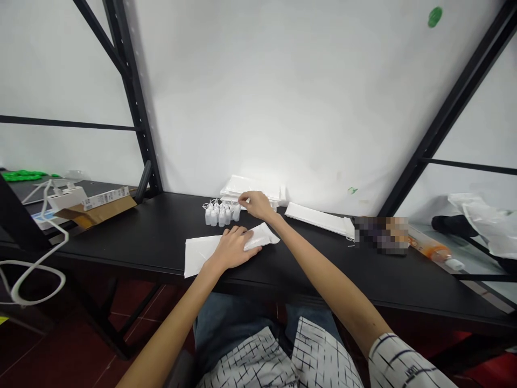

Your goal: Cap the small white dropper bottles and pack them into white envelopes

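Note:
My left hand (pixel 232 248) lies on a flat white bag (pixel 197 253) near the table's front edge. Its thumb and fingers close around the bag's right end (pixel 258 237), which looks puffed and crinkled. My right hand (pixel 257 205) reaches farther back, fingertips pinched at the top of a small white plastic bottle (pixel 237 212). That bottle stands at the right end of a cluster of several similar bottles (pixel 214 215) with thin tips and loose white cords or straps. Whether it is lifted off the table I cannot tell.
Behind my right hand a stack of white bags (pixel 250 186) lies against the wall. More flat white bags (pixel 319 220) lie right of my forearm, before a blurred item (pixel 382 235) and an orange-labelled bottle (pixel 438 252). At left are an open cardboard box (pixel 99 210) and white cable (pixel 60 242).

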The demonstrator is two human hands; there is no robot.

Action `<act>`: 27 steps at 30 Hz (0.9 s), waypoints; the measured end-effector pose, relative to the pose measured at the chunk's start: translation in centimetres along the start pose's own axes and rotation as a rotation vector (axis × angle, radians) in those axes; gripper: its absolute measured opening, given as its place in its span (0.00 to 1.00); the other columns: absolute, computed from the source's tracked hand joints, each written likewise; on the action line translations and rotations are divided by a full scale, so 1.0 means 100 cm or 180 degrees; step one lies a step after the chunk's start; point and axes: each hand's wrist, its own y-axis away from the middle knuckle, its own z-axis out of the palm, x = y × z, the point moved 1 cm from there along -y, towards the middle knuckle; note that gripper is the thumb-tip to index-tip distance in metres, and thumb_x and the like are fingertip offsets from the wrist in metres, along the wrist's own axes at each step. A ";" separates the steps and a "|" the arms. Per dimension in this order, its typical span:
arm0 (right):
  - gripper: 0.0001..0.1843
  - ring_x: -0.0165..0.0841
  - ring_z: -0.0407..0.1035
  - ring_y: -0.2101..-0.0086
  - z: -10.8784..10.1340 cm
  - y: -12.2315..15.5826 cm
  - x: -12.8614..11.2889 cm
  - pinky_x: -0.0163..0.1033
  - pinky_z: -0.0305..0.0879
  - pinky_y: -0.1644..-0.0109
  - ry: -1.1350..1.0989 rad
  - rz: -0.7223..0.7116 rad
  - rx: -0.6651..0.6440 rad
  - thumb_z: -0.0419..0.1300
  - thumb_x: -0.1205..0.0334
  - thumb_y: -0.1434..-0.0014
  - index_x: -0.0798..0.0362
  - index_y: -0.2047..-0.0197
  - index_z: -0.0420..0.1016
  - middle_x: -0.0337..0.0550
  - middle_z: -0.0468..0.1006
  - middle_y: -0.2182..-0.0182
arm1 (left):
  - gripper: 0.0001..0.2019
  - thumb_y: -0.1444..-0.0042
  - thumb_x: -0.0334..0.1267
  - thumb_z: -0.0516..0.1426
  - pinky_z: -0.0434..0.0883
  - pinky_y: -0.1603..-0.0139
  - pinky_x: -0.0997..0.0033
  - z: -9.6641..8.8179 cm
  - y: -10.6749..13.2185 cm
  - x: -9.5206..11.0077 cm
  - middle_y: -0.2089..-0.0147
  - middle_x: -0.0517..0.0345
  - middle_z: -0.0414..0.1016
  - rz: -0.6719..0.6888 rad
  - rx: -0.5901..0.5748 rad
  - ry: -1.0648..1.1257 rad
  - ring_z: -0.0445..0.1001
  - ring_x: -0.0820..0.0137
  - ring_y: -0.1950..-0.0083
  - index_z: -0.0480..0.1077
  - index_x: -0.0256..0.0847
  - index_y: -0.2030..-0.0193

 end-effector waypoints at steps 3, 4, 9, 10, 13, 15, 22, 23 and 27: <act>0.06 0.28 0.73 0.76 -0.028 0.017 0.017 0.34 0.68 0.65 -0.0865 0.0242 0.0388 0.57 0.65 0.40 0.53 0.64 0.76 0.40 0.81 0.65 | 0.26 0.37 0.57 0.50 0.63 0.44 0.53 0.003 0.001 -0.001 0.43 0.46 0.72 0.0022 0.0056 -0.0001 0.68 0.54 0.43 0.70 0.41 0.42; 0.06 0.27 0.73 0.78 -0.036 0.026 0.025 0.33 0.67 0.68 -0.1146 0.0310 0.0483 0.57 0.64 0.40 0.54 0.65 0.75 0.41 0.80 0.66 | 0.26 0.37 0.57 0.50 0.63 0.44 0.53 0.004 0.000 -0.002 0.43 0.46 0.72 0.0032 0.0075 -0.0011 0.68 0.53 0.43 0.70 0.41 0.42; 0.08 0.27 0.71 0.81 -0.056 0.076 0.064 0.28 0.51 0.84 -0.2075 0.0925 0.0593 0.61 0.60 0.45 0.57 0.67 0.73 0.45 0.79 0.70 | 0.26 0.37 0.56 0.50 0.65 0.48 0.54 0.010 -0.001 -0.006 0.44 0.45 0.73 0.0078 0.0235 -0.0049 0.69 0.53 0.45 0.71 0.39 0.43; 0.08 0.27 0.70 0.81 -0.055 0.083 0.069 0.27 0.49 0.85 -0.2163 0.1069 0.0579 0.61 0.61 0.45 0.57 0.68 0.73 0.44 0.79 0.71 | 0.25 0.37 0.55 0.50 0.66 0.48 0.54 0.010 -0.001 -0.006 0.45 0.45 0.73 0.0084 0.0270 -0.0044 0.69 0.53 0.45 0.72 0.39 0.44; 0.05 0.25 0.69 0.83 -0.048 0.093 0.079 0.26 0.48 0.86 -0.2303 0.1352 0.0454 0.62 0.64 0.47 0.58 0.68 0.73 0.45 0.80 0.72 | 0.25 0.37 0.55 0.51 0.66 0.48 0.54 0.010 0.000 -0.006 0.45 0.46 0.74 0.0109 0.0313 -0.0027 0.70 0.54 0.45 0.72 0.40 0.44; 0.04 0.25 0.69 0.82 -0.040 0.092 0.080 0.25 0.49 0.87 -0.2335 0.1454 0.0228 0.63 0.67 0.47 0.58 0.69 0.72 0.45 0.80 0.73 | 0.25 0.37 0.55 0.50 0.66 0.48 0.54 0.008 0.000 -0.005 0.44 0.47 0.74 0.0108 0.0273 -0.0050 0.70 0.54 0.45 0.72 0.40 0.44; 0.02 0.27 0.72 0.81 -0.031 0.091 0.085 0.25 0.51 0.88 -0.2366 0.1617 -0.0177 0.62 0.70 0.46 0.58 0.69 0.72 0.46 0.81 0.72 | 0.24 0.38 0.56 0.51 0.67 0.49 0.55 0.006 0.000 -0.004 0.45 0.49 0.74 0.0040 0.0227 -0.0064 0.70 0.54 0.45 0.72 0.42 0.44; 0.03 0.27 0.72 0.81 -0.032 0.092 0.086 0.25 0.51 0.88 -0.2358 0.1654 -0.0192 0.63 0.70 0.46 0.58 0.69 0.72 0.46 0.81 0.72 | 0.24 0.38 0.56 0.52 0.67 0.49 0.55 0.006 0.000 -0.005 0.45 0.49 0.74 0.0048 0.0233 -0.0060 0.70 0.54 0.45 0.72 0.42 0.44; 0.05 0.28 0.73 0.80 -0.035 0.095 0.087 0.25 0.53 0.87 -0.2459 0.1702 -0.0385 0.66 0.68 0.50 0.59 0.70 0.74 0.47 0.81 0.71 | 0.24 0.38 0.55 0.52 0.67 0.49 0.56 0.007 -0.002 -0.006 0.46 0.48 0.74 0.0088 0.0266 -0.0008 0.71 0.55 0.47 0.72 0.41 0.44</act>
